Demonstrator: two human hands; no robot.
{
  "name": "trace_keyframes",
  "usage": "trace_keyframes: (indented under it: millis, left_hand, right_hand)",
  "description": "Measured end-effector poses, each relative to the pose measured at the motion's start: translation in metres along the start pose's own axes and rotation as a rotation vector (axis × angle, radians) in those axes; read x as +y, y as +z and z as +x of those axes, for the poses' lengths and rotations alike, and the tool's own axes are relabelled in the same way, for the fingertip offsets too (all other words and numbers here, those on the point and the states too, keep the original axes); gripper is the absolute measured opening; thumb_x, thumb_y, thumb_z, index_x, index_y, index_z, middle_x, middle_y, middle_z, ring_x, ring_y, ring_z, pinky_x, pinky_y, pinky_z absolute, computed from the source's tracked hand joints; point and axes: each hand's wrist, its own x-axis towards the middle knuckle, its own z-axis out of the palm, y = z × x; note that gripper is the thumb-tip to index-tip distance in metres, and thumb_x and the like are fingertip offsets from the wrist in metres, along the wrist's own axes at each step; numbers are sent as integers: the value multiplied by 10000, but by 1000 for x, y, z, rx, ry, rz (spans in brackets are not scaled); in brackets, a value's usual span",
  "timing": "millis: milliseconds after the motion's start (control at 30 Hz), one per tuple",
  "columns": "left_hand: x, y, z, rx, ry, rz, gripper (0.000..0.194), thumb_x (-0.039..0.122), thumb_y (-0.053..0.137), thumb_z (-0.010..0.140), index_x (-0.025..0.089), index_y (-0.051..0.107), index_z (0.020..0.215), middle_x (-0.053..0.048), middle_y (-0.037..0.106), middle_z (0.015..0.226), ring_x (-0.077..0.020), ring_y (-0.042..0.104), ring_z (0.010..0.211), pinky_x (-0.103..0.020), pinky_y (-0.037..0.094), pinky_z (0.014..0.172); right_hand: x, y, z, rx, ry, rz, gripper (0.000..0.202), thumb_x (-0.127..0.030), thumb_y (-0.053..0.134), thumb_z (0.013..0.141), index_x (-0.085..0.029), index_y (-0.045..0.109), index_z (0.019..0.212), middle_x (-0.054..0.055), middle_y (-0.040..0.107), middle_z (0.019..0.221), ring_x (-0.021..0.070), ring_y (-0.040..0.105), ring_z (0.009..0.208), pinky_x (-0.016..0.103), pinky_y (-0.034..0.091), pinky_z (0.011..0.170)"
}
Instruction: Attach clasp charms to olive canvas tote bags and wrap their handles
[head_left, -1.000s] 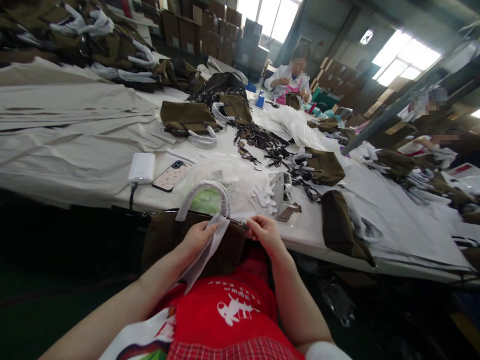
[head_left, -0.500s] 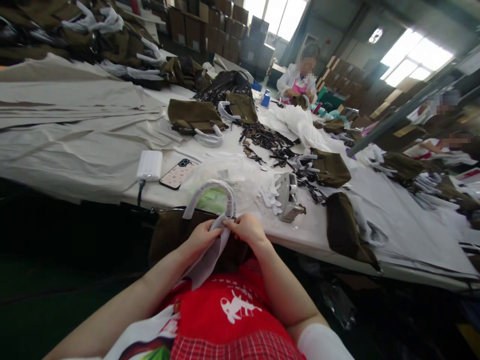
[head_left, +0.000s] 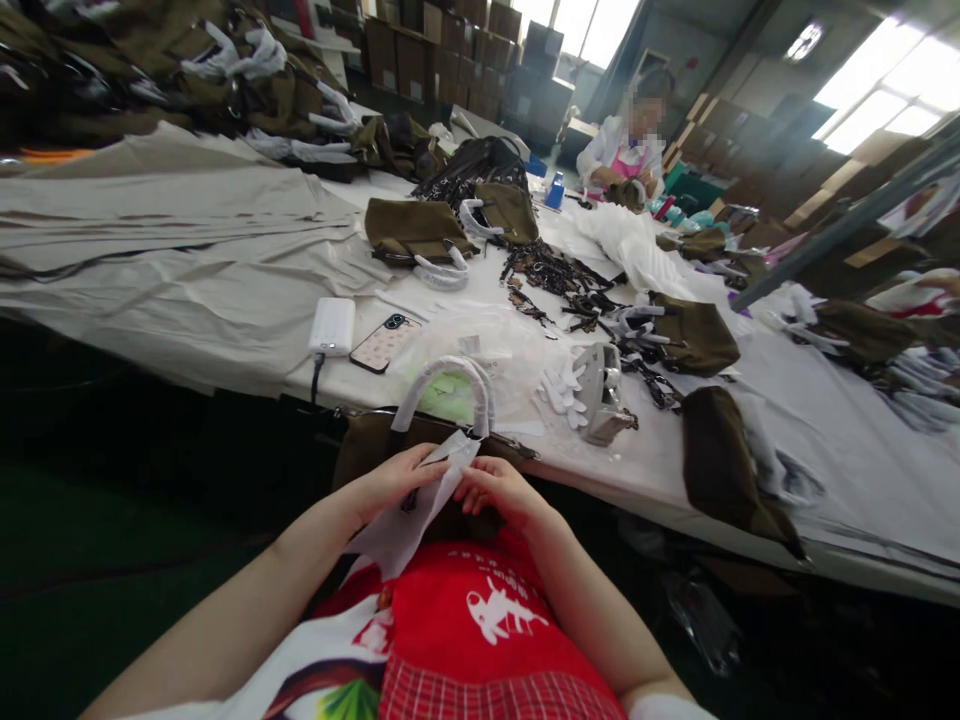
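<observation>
An olive-brown handbag [head_left: 360, 437] rests against me at the table's edge, its arched handle [head_left: 446, 368] wrapped in white. From the handle's right base hangs a loose strip of white wrapping [head_left: 394, 530], running down toward my lap. My left hand [head_left: 401, 482] is closed on this strip, thumb on top and the other fingers hidden behind it. On the strip's right edge my right hand [head_left: 501, 490] pinches with thumb and forefinger, its other fingers curled.
Beyond the bag lie clear plastic with green inside [head_left: 480, 350], a phone [head_left: 384, 342], a white power bank [head_left: 331, 326] and a grey tape dispenser [head_left: 600, 395]. Other olive bags [head_left: 416, 228] and a pile of dark straps [head_left: 551, 270] lie further back. A co-worker [head_left: 626, 150] stands across the table.
The view has shifted, so the scene sits further right. My hands have moved slightly down the strip from the handle's base, and the strip now lies flatter and wider between them.
</observation>
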Motion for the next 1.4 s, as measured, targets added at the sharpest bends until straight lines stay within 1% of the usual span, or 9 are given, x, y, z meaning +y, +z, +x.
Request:
trace_keyframes:
  millis: [133, 300, 433, 533, 733, 933, 1167, 1267, 1400]
  left_hand:
    - [-1, 8, -17, 113, 90, 287, 607, 423, 754, 672, 169, 628, 1209, -135, 705, 1162, -337, 634, 1096, -388, 448, 956]
    - [-11, 28, -20, 242, 137, 588, 559, 306, 493, 871, 92, 457, 1387, -232, 614, 1295, -346, 630, 1138, -451, 467, 955]
    - [-18, 25, -17, 299, 222, 608, 501, 275, 376, 919, 99, 492, 1374, -179, 575, 1377, -282, 550, 1268, -404, 412, 1079]
    - [-25, 24, -18, 323, 326, 646, 472, 230, 366, 919, 137, 545, 1346, -141, 636, 1293, -260, 606, 1177, -404, 455, 1048]
    - [-41, 41, -24, 324, 527, 753, 494, 195, 361, 943, 198, 479, 1423, -139, 636, 1219, -243, 614, 1110, -419, 518, 986]
    - [-43, 40, -23, 304, 543, 885, 499, 293, 413, 954, 189, 461, 1440, -183, 599, 1253, -289, 596, 1126, -454, 529, 955]
    - [-41, 38, -23, 324, 453, 1014, 495, 248, 424, 947, 233, 455, 1441, -180, 569, 1295, -304, 577, 1163, -463, 528, 936]
    - [-37, 39, -25, 287, 460, 984, 454, 271, 417, 957, 199, 513, 1395, -196, 570, 1288, -314, 577, 1161, -471, 526, 937]
    - [-28, 37, -30, 208, 511, 772, 437, 330, 440, 948, 213, 557, 1353, -178, 556, 1329, -312, 558, 1202, -477, 479, 1004]
  right_hand:
    - [11, 21, 20, 87, 0, -25, 535, -658, 710, 663, -134, 609, 703, -1, 604, 517, 86, 514, 366, 172, 348, 348]
    - [19, 39, 37, 284, -41, -146, 548, -662, 571, 785, -171, 522, 546, -13, 507, 398, 81, 420, 290, 191, 280, 298]
    - [21, 40, 38, 388, -82, -198, 461, -593, 558, 799, -185, 522, 590, -23, 501, 405, 96, 428, 297, 204, 303, 312]
    - [22, 37, 37, 432, -112, -236, 381, -506, 547, 798, -189, 517, 588, -24, 489, 415, 108, 430, 320, 221, 311, 339]
    - [28, 35, 42, 676, -271, -220, 308, -417, 484, 781, -189, 513, 577, -3, 523, 537, 136, 482, 521, 239, 375, 491]
    - [31, 37, 42, 606, -168, 9, 346, -513, 519, 815, -199, 525, 672, -15, 490, 546, 132, 451, 485, 243, 375, 457]
    - [29, 37, 34, 507, -139, 65, 417, -605, 548, 806, -200, 546, 705, -21, 476, 511, 137, 441, 439, 251, 368, 401]
    - [24, 41, 31, 500, -188, 84, 388, -566, 649, 731, -187, 566, 737, -21, 529, 554, 127, 468, 469, 240, 384, 428]
    - [15, 43, 32, 576, -223, 108, 382, -531, 708, 688, -176, 600, 779, 17, 641, 687, 160, 591, 638, 255, 481, 600]
